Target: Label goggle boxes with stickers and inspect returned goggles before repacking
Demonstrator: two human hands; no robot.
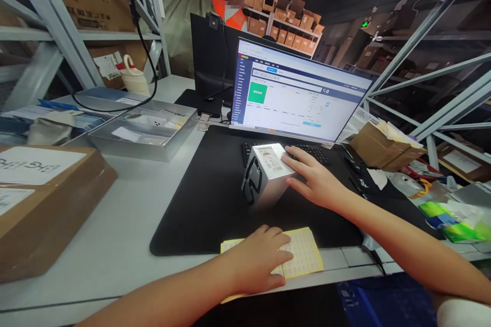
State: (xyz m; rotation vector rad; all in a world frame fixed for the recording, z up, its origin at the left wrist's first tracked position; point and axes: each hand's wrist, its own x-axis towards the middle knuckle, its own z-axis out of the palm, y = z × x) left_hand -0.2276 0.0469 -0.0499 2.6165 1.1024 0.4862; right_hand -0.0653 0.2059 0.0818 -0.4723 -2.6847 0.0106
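A small white box (pixel 272 176) with a black logo on its side and a printed label on top stands on the black desk mat (pixel 192 199). My right hand (pixel 316 179) reaches in from the right, its fingers stretched out with the tips against the box's top and right edge. Near the front edge of the table, my left hand (pixel 261 258) lies with fingers spread over yellow sheets of small labels (pixel 305 253). Part of the sheets is hidden under that hand and forearm.
Behind the box are a keyboard (pixel 314 154) and a lit monitor (pixel 295 97). A taped carton (pixel 49 209) and a grey tray (pixel 153 133) sit to the left. An open carton (pixel 383 145) and plastic packets (pixel 456 219) crowd the right. Beyond the monitors is a person in an orange vest (pixel 235 19).
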